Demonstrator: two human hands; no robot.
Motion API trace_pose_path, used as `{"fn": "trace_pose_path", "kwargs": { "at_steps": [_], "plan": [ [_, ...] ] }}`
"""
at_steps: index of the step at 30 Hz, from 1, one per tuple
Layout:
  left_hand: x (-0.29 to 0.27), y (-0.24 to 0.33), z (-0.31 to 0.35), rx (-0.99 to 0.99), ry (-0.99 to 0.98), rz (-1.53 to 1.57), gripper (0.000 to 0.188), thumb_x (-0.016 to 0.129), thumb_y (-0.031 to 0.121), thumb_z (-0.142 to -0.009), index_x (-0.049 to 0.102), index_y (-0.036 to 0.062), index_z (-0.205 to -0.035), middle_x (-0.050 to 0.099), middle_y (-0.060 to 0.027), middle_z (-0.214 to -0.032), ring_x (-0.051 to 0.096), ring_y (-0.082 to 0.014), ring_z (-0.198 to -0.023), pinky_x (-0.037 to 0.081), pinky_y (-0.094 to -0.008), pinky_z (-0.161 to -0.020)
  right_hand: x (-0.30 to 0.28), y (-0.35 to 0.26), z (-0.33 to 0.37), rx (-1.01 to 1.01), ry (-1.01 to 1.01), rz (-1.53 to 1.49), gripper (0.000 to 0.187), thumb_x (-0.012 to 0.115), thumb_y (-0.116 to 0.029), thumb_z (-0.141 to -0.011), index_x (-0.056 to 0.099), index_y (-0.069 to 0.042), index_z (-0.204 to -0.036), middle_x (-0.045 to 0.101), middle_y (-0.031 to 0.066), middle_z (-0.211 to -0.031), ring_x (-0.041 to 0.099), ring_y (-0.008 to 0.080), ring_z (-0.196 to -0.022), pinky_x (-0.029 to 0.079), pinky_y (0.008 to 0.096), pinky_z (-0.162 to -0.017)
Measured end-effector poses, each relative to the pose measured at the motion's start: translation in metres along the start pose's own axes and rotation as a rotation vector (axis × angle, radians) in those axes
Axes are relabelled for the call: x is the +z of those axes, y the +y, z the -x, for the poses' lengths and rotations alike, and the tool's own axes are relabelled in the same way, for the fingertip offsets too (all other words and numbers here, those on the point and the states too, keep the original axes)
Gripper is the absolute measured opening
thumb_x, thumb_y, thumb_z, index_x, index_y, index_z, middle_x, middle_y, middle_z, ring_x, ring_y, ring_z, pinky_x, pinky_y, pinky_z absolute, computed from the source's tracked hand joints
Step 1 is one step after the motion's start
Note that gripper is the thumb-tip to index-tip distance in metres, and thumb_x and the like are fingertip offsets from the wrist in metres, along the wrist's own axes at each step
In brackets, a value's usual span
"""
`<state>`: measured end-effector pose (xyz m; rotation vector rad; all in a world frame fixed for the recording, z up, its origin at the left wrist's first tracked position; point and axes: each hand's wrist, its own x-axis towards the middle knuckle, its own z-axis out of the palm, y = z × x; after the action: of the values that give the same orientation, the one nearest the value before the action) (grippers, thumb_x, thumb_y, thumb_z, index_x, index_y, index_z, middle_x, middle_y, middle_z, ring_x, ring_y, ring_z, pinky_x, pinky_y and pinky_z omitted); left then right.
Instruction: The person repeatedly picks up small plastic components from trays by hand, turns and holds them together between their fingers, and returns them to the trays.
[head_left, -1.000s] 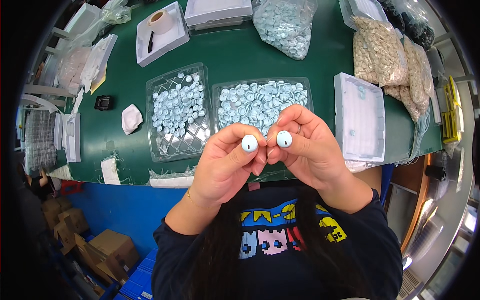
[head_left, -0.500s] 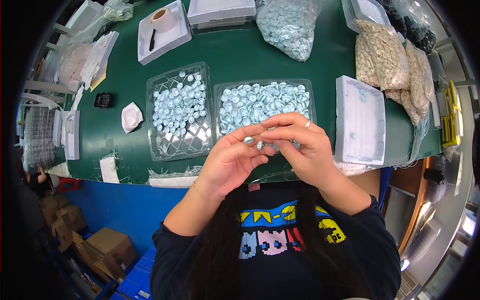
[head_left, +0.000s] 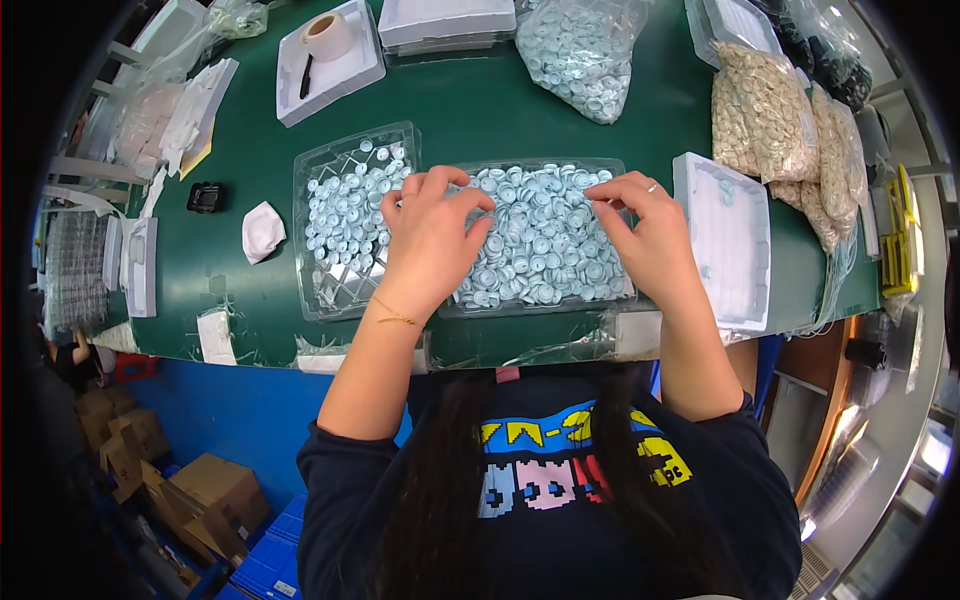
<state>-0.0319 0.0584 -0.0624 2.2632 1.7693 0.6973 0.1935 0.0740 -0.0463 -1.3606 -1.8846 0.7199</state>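
Note:
Light-blue round buttons (head_left: 545,235) fill a clear plastic tray (head_left: 520,308) in front of me. My left hand (head_left: 435,230) is over this tray's left edge, beside a second clear tray (head_left: 345,303). Its fingers are bent and spread, thumb and forefinger apart, and nothing shows in it. Over the right end of the full tray, my right hand (head_left: 648,232) has thumb and forefinger drawn close together at the edge of the pile. Whatever is between those fingertips is too small to make out. More light-blue buttons (head_left: 350,215) lie loosely in the left tray, its lattice bottom partly showing.
At right stands a white tray (head_left: 725,270) with a few buttons, near bags of beige pieces (head_left: 765,110). Behind are a bag of light-blue buttons (head_left: 580,60) and a tray holding a tape roll (head_left: 327,37). A white cloth-like item (head_left: 263,233) lies at left.
Both hands were together in front of the trays, handling a couple of buttons. They have separated and moved forward, the left over the gap between trays, the right over the full tray's right end.

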Motion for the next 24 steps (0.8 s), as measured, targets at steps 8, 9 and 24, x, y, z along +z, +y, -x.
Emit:
{"fn": "trace_pose_path", "kwargs": {
  "at_steps": [8,9,24],
  "plan": [
    [0.008,0.003,-0.006,0.022,-0.046,0.084,0.006,0.065,0.014,-0.073,0.062,0.0118,-0.078,0.059,0.0017,-0.085,0.052,-0.0183,-0.087,0.028,-0.0369,-0.084,0.012,0.014,-0.001,-0.046,-0.152,0.219,0.011,0.065,-0.007,-0.072,0.064,-0.004,-0.082,0.060,0.0090,-0.081,0.053,0.0273,-0.078,0.044,0.0358,-0.072],
    [0.008,0.004,-0.007,0.021,-0.029,0.119,0.006,0.064,0.013,-0.074,0.061,0.0109,-0.079,0.060,0.0018,-0.081,0.054,-0.0180,-0.082,0.030,-0.0359,-0.082,0.014,0.015,-0.001,-0.046,-0.148,0.199,0.011,0.065,-0.008,-0.072,0.064,-0.004,-0.082,0.059,0.0087,-0.080,0.053,0.0272,-0.079,0.043,0.0358,-0.072],
    [0.000,0.023,0.007,-0.213,-0.030,0.815,0.012,0.055,0.002,-0.081,0.062,0.0028,-0.090,0.063,-0.0062,-0.081,0.059,-0.0132,-0.077,0.044,-0.0250,-0.071,0.016,-0.008,0.012,0.187,-0.146,-0.520,0.013,0.062,-0.003,-0.076,0.065,-0.001,-0.089,0.064,0.0047,-0.082,0.057,0.0089,-0.069,0.045,0.0224,-0.063]
  ]
}}
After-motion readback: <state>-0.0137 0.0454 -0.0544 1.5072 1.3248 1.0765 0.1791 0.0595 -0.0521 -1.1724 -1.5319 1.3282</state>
